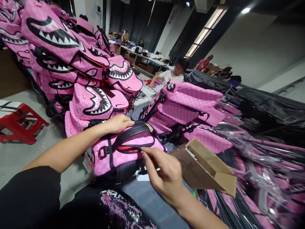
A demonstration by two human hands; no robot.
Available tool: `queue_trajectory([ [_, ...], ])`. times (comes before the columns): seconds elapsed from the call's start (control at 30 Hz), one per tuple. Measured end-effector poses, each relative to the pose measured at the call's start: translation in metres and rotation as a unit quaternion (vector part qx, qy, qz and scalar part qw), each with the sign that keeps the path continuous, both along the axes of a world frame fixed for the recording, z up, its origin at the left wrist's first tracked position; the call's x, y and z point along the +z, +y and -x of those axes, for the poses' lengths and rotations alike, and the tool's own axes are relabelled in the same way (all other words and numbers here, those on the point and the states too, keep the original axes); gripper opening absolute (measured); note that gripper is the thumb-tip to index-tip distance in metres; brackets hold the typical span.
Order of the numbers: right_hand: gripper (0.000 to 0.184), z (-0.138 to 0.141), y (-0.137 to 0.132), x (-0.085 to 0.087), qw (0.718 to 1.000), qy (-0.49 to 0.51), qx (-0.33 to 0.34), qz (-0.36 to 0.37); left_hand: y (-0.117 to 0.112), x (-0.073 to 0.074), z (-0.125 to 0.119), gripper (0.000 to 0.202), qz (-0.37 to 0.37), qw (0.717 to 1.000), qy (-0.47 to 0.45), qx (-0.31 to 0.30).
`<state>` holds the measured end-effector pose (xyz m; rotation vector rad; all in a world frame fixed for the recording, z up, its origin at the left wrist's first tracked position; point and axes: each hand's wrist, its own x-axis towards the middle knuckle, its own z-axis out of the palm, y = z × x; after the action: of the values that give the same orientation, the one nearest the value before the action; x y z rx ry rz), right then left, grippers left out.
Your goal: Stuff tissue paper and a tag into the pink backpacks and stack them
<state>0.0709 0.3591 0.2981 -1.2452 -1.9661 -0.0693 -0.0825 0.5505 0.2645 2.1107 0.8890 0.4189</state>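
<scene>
In front of me on the grey table lies a pink checkered bag (128,157) with black trim, a black carrying handle (133,131) and a small gold plate. A narrow zipper opening (128,149) in its side shows red lining. My left hand (118,124) is closed over the bag's far upper edge, behind the handle; its fingertips are partly hidden. My right hand (164,170) pinches at the right end of the zipper opening, thumb and forefinger together. The pull itself is hidden by the fingers. A tag (87,163) on red string hangs at the bag's left end.
Pink shark-mouth backpacks (59,35) are piled high on the left. More pink bags (188,105) and an open cardboard box (202,167) stand on the right, beside plastic-wrapped pieces (267,181). A red stool (22,124) is at far left. A co-worker (172,74) reaches across the table beyond.
</scene>
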Motion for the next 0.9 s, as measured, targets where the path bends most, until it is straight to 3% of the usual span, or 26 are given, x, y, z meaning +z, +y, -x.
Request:
queue_trajectory([
  [0.1,0.012,0.018,0.002,-0.001,0.996,0.051,-0.02,0.077,0.005,-0.004,-0.009,0.043,-0.013,1.0,-0.009,0.018],
  [0.2,0.011,0.005,0.008,-0.003,0.987,0.039,-0.095,0.123,0.012,-0.008,-0.011,0.043,-0.003,0.998,-0.008,0.054],
  [0.3,0.01,-0.01,0.011,0.002,0.976,-0.001,-0.174,0.13,0.015,-0.013,-0.005,0.032,0.034,0.997,-0.067,0.002],
  [0.37,0.012,-0.007,0.009,0.009,0.966,-0.011,-0.204,0.158,0.012,-0.019,0.0,0.042,0.073,0.984,-0.156,-0.044],
  [0.43,0.019,0.007,0.006,0.016,0.955,0.013,-0.2,0.217,0.006,-0.028,0.001,0.057,0.131,0.962,-0.235,-0.046],
  [0.6,0.023,0.052,-0.003,0.02,0.933,0.051,-0.165,0.315,-0.01,-0.04,-0.004,0.053,0.199,0.924,-0.325,-0.011],
  [0.77,0.023,0.057,-0.017,0.014,0.894,-0.029,-0.287,0.343,-0.03,-0.037,-0.003,0.041,0.204,0.917,-0.342,-0.02],
  [0.9,0.023,0.065,-0.018,0.004,0.882,-0.08,-0.325,0.332,-0.063,-0.038,-0.007,0.038,0.165,0.923,-0.348,0.002],
])
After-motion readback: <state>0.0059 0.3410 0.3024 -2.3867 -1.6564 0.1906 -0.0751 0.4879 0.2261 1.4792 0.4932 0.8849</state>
